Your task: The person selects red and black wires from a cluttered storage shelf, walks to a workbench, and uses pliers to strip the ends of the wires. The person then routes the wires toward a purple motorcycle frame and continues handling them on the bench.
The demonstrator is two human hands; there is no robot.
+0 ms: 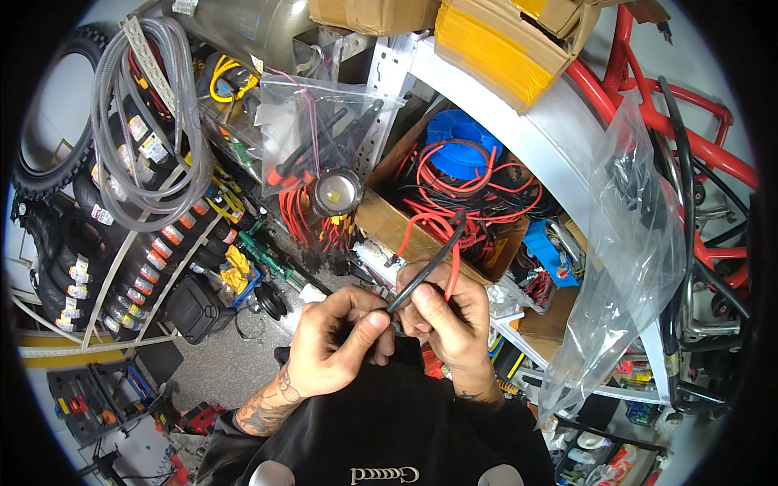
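Both hands meet in front of my chest. Between thumb and curled fingers, my left hand (340, 343) pinches the lower end of a black cable (433, 265). My right hand (448, 316) grips the same cable a little higher up, and its far end points up and away. A thick red cable (454, 267) loops over the right hand and passes into its grasp; its other end hangs by the knuckles. Just beyond the hands, a cardboard box (395, 226) holds a blue plastic spool (463, 136) and tangled red and black wires (480, 182). The fingers partly hide where the cables end.
A clear plastic bag (620, 267) hangs at the right beside a red tubular frame (662, 121). Clear coiled hose (194, 121) and racked tyres (146, 267) stand at the left. A zip bag (273, 133) hangs ahead. A blue bin (550, 258) sits right of the box.
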